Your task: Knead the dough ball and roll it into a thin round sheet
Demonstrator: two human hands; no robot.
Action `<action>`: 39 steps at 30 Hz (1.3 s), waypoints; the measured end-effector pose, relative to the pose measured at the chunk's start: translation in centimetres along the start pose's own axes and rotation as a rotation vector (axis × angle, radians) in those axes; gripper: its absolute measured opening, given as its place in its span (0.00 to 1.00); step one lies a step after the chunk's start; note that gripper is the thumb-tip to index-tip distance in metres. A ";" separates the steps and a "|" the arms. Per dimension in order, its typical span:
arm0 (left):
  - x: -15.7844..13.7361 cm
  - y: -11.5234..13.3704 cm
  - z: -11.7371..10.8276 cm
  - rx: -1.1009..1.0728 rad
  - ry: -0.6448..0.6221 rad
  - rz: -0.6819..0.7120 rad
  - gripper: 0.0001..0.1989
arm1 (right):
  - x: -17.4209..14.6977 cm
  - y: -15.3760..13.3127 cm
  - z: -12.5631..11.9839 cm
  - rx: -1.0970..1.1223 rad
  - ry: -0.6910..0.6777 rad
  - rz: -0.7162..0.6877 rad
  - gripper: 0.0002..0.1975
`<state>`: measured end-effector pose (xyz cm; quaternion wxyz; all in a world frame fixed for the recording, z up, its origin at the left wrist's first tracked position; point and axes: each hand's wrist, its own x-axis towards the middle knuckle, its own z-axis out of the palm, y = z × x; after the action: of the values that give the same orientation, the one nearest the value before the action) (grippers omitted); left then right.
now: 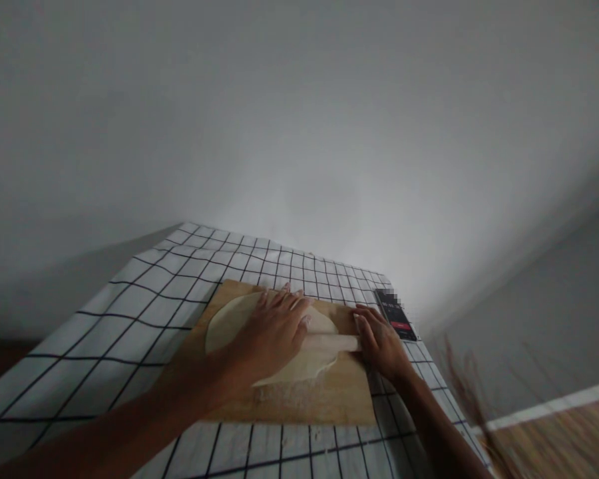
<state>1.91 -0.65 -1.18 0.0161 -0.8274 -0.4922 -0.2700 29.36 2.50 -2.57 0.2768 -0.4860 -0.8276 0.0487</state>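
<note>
A pale, thin sheet of dough point(229, 324) lies on a wooden board point(319, 406), with loose flour point(292, 394) near its front edge. Across the dough rests a light-coloured rolling pin point(332, 342). My left hand point(274, 326) lies palm down over the pin's left part, fingers stretched forward and slightly apart; it hides that end of the pin and some dough. At the pin's right end, my right hand point(382, 342) is closed with bent fingers, its palm against the tip.
A white tablecloth point(144, 303) with dark grid lines covers the table, which stands against a pale wall point(299, 133). A phone point(398, 316) with a lit screen lies just beyond my right hand. Blurred dry stems point(466, 379) and wooden floor point(569, 432) show at right.
</note>
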 end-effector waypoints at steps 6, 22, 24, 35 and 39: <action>0.0 -0.4 0.1 0.028 -0.018 -0.024 0.20 | 1.4 0.7 -0.2 0.016 -0.064 -0.069 0.24; -0.6 0.5 -0.4 -0.017 -0.009 0.025 0.18 | -3.0 -0.1 -0.3 -0.085 -0.033 -0.007 0.21; -0.3 -0.1 0.0 0.001 0.043 0.001 0.18 | 0.4 1.1 0.3 -0.055 -0.011 -0.037 0.24; 0.0 -1.0 0.5 0.062 0.011 -0.054 0.22 | 3.3 1.7 0.2 0.005 -0.131 -0.127 0.26; -0.3 -0.6 0.2 0.068 0.015 -0.008 0.22 | -1.7 -0.3 -1.0 -0.007 -0.158 -0.070 0.24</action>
<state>1.40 -0.58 -1.64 0.0467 -0.8224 -0.5042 -0.2595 30.27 0.74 -2.30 0.2104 -0.4522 -0.8636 0.0741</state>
